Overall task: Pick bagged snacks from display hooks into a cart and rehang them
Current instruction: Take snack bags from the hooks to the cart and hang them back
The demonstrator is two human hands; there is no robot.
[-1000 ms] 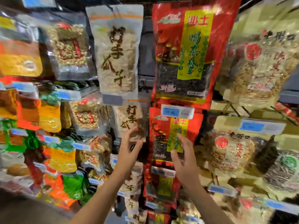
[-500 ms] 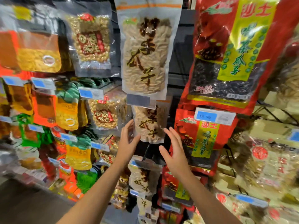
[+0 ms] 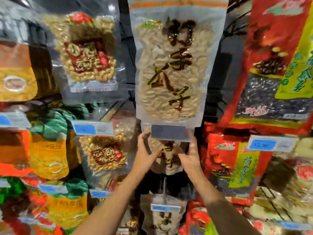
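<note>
**Both hands on the lower seed bag**

Head view: the left hand (image 3: pixel 145 156) and right hand (image 3: pixel 190 158) reach up side by side and grasp a pale seed bag (image 3: pixel 166 158) between them. The left hand's fingers curl round the bag's left edge and the right hand's round its right edge, thumbs lying across the front. The bag hangs upright on the display, its top hidden behind a dark tag (image 3: pixel 169 132) just above the fingertips. Directly above the hands hangs a larger pale bag (image 3: pixel 171 68) of the same kind, its bottom edge touching the tag. Below the wrists, between the forearms, a third pale bag (image 3: pixel 162 219) hangs under a blue tag (image 3: pixel 165 208). Left of the left hand hang clear peanut bags (image 3: pixel 105 155); farther left, orange bags (image 3: pixel 49 156). Right of the right hand hangs a red bag (image 3: pixel 235 160), with a bigger red bag (image 3: pixel 277 61) above it. The picture is blurred, so print is unreadable.
</note>
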